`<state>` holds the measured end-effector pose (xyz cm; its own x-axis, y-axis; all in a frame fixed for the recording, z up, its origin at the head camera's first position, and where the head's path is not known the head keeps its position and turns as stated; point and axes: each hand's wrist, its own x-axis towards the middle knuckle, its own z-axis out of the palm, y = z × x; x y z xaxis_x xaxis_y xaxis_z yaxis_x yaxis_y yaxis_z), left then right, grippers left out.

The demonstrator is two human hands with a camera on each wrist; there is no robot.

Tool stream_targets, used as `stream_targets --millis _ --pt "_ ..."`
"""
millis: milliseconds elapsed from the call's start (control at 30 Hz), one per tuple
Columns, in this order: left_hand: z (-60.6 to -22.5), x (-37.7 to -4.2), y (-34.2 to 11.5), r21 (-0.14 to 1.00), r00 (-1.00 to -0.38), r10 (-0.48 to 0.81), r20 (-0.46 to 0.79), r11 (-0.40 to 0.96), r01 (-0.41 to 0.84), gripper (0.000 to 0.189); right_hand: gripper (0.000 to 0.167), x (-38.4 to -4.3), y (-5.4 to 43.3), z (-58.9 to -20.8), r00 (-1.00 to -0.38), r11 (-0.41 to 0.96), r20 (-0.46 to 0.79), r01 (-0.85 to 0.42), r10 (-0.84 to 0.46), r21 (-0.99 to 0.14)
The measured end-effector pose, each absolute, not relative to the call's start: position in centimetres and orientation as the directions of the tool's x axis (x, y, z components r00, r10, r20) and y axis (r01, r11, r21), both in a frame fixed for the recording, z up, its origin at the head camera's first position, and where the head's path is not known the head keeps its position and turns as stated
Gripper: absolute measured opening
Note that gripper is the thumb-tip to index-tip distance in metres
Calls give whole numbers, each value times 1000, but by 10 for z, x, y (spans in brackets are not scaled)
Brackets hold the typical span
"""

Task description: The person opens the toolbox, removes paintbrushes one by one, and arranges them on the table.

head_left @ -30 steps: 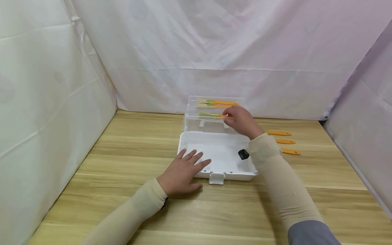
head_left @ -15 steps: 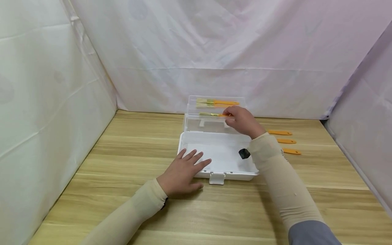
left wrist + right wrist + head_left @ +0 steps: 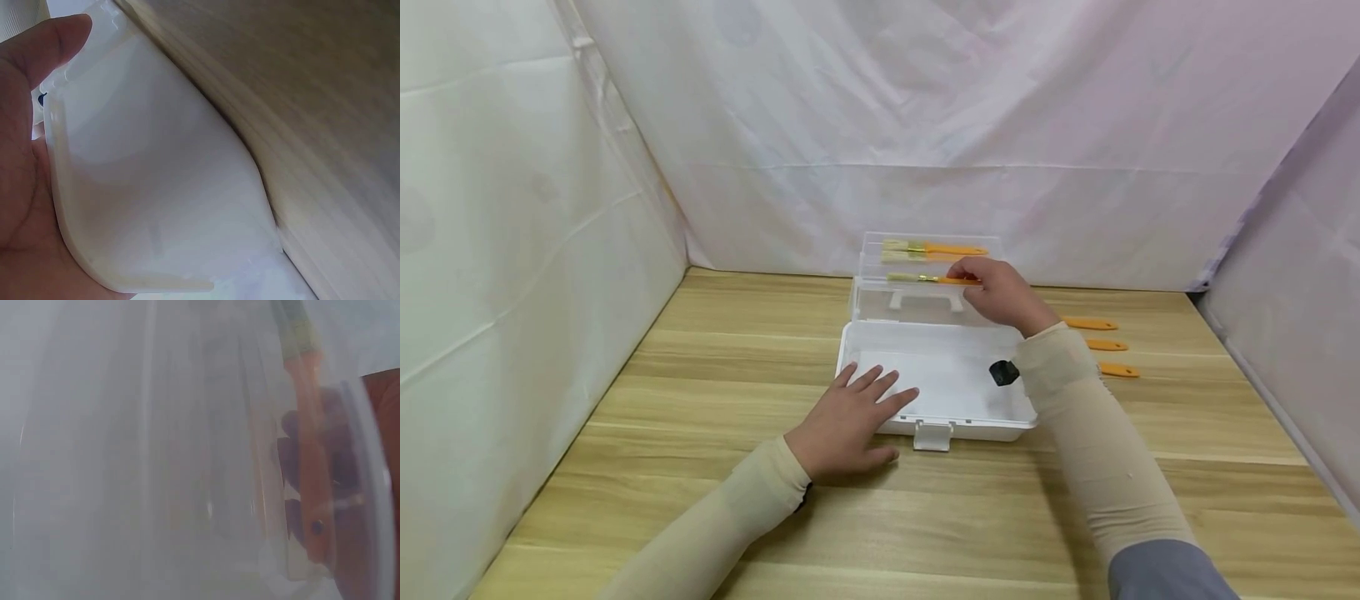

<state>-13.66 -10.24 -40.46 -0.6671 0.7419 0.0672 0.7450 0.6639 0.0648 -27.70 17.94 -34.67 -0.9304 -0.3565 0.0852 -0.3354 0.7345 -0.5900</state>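
Observation:
A white box (image 3: 940, 383) stands with its clear lid (image 3: 992, 243) raised at the back. My left hand (image 3: 842, 425) rests on its front left corner with fingers spread; the left wrist view shows the palm against the box wall (image 3: 150, 162). My right hand (image 3: 1000, 292) pinches the orange handle of a paintbrush (image 3: 917, 277) at the lid, bristles pointing left. In the right wrist view, a paintbrush (image 3: 309, 437) and fingers (image 3: 294, 465) show through the clear plastic. Above the held paintbrush, another orange paintbrush (image 3: 955, 249) lies along the lid.
Several orange handles (image 3: 1118, 370) lie on the wooden table (image 3: 700, 375) to the right, partly hidden by the right forearm. A black wrist camera (image 3: 1003, 372) sits by the right cuff. White cloth walls (image 3: 775, 167) surround the table.
My right hand shifts slightly right with the held paintbrush, which turns to show a narrower side and more of its handle. The left hand stays in place.

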Motion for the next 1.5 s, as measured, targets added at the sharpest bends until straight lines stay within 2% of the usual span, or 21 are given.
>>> stream_targets --millis 267,767,1167,1500 --pt "-403 -135 -103 67 -664 745 60 661 747 79 41 -275 188 -345 -927 713 57 -323 -370 -623" --pt "-401 -135 -102 63 -663 746 60 660 748 78 42 -276 192 -344 -912 690 115 -375 -393 -619" --pt "-405 -136 -101 72 -667 743 53 664 745 79 43 -272 195 -342 -918 691 179 -385 -353 -611" --pt "-405 -137 -101 62 -664 745 65 661 748 79 44 -271 201 -339 -906 703 176 -412 -385 -580"
